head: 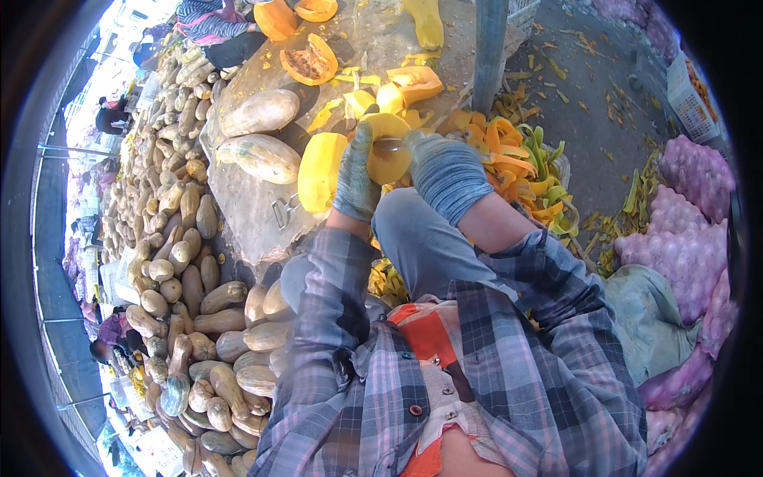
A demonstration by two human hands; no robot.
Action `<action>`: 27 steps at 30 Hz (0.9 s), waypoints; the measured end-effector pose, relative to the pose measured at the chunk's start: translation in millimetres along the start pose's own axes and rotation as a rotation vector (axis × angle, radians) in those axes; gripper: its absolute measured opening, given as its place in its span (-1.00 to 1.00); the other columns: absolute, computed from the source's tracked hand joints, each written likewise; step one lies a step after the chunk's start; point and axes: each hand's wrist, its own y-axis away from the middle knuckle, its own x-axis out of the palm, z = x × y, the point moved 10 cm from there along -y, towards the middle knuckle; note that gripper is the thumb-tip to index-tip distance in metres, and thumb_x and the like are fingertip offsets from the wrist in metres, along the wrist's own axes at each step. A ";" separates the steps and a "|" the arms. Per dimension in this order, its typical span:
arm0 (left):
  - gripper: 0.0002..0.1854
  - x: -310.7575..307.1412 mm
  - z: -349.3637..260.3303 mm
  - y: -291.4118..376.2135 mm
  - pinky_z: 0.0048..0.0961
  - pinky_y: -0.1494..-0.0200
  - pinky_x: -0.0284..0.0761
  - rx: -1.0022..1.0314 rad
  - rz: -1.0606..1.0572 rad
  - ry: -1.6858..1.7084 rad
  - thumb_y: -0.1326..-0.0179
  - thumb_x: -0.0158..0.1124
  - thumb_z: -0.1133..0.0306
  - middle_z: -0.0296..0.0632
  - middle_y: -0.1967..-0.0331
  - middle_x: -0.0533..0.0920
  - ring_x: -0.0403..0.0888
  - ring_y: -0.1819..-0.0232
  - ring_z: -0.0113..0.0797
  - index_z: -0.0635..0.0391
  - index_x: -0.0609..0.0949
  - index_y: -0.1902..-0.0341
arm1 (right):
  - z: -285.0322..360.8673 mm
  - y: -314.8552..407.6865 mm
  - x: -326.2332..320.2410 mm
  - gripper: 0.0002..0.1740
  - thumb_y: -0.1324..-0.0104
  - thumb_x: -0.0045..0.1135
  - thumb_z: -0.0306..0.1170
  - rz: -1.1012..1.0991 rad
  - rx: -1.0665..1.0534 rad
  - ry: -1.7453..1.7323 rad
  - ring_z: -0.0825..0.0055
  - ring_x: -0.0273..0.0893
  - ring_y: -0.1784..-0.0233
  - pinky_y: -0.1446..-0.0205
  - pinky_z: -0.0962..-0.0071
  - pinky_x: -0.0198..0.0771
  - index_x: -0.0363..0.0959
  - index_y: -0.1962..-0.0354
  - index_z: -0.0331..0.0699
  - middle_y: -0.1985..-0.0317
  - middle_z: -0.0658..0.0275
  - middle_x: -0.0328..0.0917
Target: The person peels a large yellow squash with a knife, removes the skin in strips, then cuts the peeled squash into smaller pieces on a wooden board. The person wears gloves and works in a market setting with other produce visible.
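My left hand [357, 173], in a grey knit glove, grips a piece of peeled yellow squash [388, 161] with a round hollow facing up. At the right side of that piece is my right hand [447, 167], gloved too, its fingers closed around a tool; a bit of metal shows over the hollow, but the tool's kind is hard to tell. Just left of my left hand stands a peeled yellow squash chunk [322, 172]. A metal peeler-like tool [282, 212] lies on the board's near edge. Two unpeeled squashes [260, 111] lie farther left. Cut orange pieces [414, 83] sit beyond my hands.
A metal post [490, 53] rises beyond my right hand. Peelings [512, 161] heap at its foot. Many whole squashes [226, 322] cover the ground at left. Purple net sacks [673, 244] and a white crate [690, 98] stand at right. A person [217, 27] works at the upper left.
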 end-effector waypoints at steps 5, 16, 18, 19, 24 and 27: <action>-0.35 3.8 -12.9 14.0 -0.27 -0.16 0.55 -0.014 -0.001 0.069 -0.34 0.21 -0.10 -0.11 -0.08 0.59 0.57 -0.11 -0.23 0.14 0.45 -0.29 | 3.0 9.1 -3.3 -0.70 -0.26 0.14 -0.39 -0.043 -0.077 -0.045 0.08 0.67 0.18 0.15 0.16 0.57 0.45 0.05 -0.22 0.25 0.01 0.65; -0.40 -1.3 -9.2 8.1 -0.24 -0.14 0.55 -0.014 -0.015 0.158 -0.35 0.21 -0.05 -0.06 -0.05 0.60 0.58 -0.08 -0.16 0.17 0.47 -0.26 | 21.4 10.5 -5.9 -0.63 -0.32 0.06 -0.39 -0.014 -0.122 0.031 0.13 0.69 0.21 0.21 0.20 0.57 0.40 -0.07 -0.25 0.27 0.06 0.63; -0.42 2.7 -10.4 14.2 -0.24 -0.12 0.57 -0.033 -0.030 0.150 -0.36 0.22 -0.03 -0.05 -0.05 0.60 0.59 -0.06 -0.16 0.20 0.48 -0.22 | 27.4 14.2 -6.5 -0.67 -0.39 -0.04 -0.40 0.010 -0.178 0.078 0.19 0.70 0.14 0.20 0.23 0.62 0.40 -0.09 -0.24 0.18 0.10 0.63; -0.43 3.9 -9.5 16.4 -0.24 -0.11 0.58 -0.043 -0.035 0.145 -0.36 0.22 -0.01 -0.05 -0.05 0.60 0.59 -0.05 -0.16 0.21 0.48 -0.21 | 29.9 15.3 -6.3 -0.64 -0.37 -0.01 -0.38 -0.023 -0.239 0.111 0.22 0.68 0.20 0.25 0.26 0.58 0.39 -0.10 -0.23 0.22 0.11 0.62; -0.45 -17.4 13.9 15.9 -0.19 -0.10 0.60 -0.098 -0.120 0.242 -0.34 0.23 -0.04 -0.06 -0.05 0.60 0.60 -0.06 -0.16 0.13 0.51 -0.19 | 27.9 29.7 -11.6 -0.61 -0.42 -0.10 -0.37 -0.117 -0.517 0.222 0.29 0.68 0.25 0.27 0.32 0.60 0.36 -0.18 -0.16 0.19 0.18 0.60; -0.42 -30.7 13.8 13.1 -0.16 -0.12 0.60 -0.116 -0.176 0.335 -0.36 0.19 -0.07 -0.04 -0.11 0.57 0.59 -0.09 -0.14 0.14 0.48 -0.23 | 22.6 37.2 11.7 -0.61 -0.41 -0.10 -0.34 0.226 -0.496 0.276 0.30 0.66 0.28 0.30 0.33 0.57 0.37 -0.18 -0.11 0.23 0.16 0.58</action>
